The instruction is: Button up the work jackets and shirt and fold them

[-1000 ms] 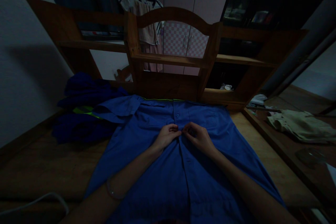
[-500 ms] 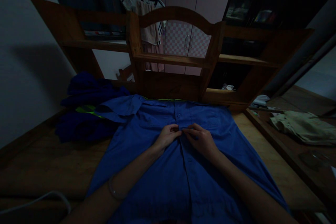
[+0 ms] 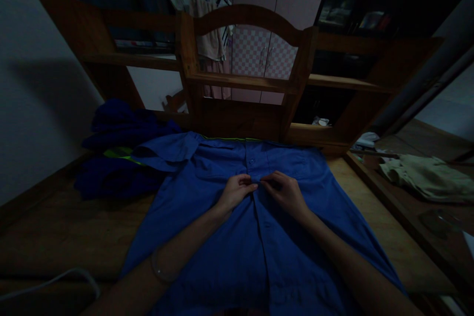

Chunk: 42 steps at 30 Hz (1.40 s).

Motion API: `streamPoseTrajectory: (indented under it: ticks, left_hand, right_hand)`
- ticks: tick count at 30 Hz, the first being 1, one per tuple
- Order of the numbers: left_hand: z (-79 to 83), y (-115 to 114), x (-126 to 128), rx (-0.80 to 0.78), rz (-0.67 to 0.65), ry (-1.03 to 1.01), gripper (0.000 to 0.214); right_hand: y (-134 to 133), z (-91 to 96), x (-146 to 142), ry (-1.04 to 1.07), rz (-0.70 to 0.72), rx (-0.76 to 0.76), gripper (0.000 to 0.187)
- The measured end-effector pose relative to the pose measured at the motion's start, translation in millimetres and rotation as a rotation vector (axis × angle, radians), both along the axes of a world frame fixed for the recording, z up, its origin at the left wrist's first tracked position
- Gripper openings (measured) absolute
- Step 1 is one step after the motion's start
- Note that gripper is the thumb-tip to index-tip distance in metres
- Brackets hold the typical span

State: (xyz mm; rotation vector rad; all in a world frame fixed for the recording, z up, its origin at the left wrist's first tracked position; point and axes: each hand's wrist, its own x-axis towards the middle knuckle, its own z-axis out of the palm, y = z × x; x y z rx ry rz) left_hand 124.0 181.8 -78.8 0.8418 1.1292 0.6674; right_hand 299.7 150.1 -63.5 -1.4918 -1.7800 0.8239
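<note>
A blue button-up shirt [image 3: 207, 237] lies spread flat on a wooden surface [image 3: 66, 232], collar toward the far side. My left hand [image 3: 237, 191] pinches the left edge of the shirt's front placket at chest height. My right hand [image 3: 285, 192] pinches the opposite edge, fingertips almost touching the left hand's. Both hands are closed on the fabric near a button position. One fastened button [image 3: 251, 161] shows just above them. A thin bracelet [image 3: 157, 269] circles my left wrist.
A pile of dark blue clothes with a neon yellow strip [image 3: 118, 158] sits at the left. A wooden shelf unit [image 3: 240, 84] rises behind the shirt. A beige garment [image 3: 425, 177] lies on a side surface at right. A white cable [image 3: 55, 281] curves at the lower left.
Both hands have stayed at the placket, with only small finger shifts. The view has moved slightly.
</note>
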Motion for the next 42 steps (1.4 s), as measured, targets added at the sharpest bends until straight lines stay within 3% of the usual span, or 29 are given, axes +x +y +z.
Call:
streamPoseTrajectory:
  ticks: [11, 19, 27, 34, 42]
  left_hand:
    - [5.4, -6, 1, -0.122, 0.123, 0.011, 0.041]
    - [17.7, -6, 2, -0.229, 0.148, -0.046, 0.038]
    - [12.9, -8, -1, -0.182, 0.041, -0.104, 0.029]
    - [11.4, -9, 0, -0.237, 0.154, -0.071, 0.038]
    - [13.8, -7, -4, -0.259, 0.154, -0.071, 0.038]
  right_hand:
    - [8, -14.1, 5, 0.302, -0.037, -0.358, 0.026]
    - [8, -9.6, 3, 0.395, -0.006, -0.391, 0.026]
    - [9, -6.7, 3, 0.478, 0.03, -0.425, 0.028]
    - [9, -12.0, 5, 0.483, 0.057, -0.434, 0.03]
    - [10, -10.7, 3, 0.496, 0.046, -0.444, 0.032]
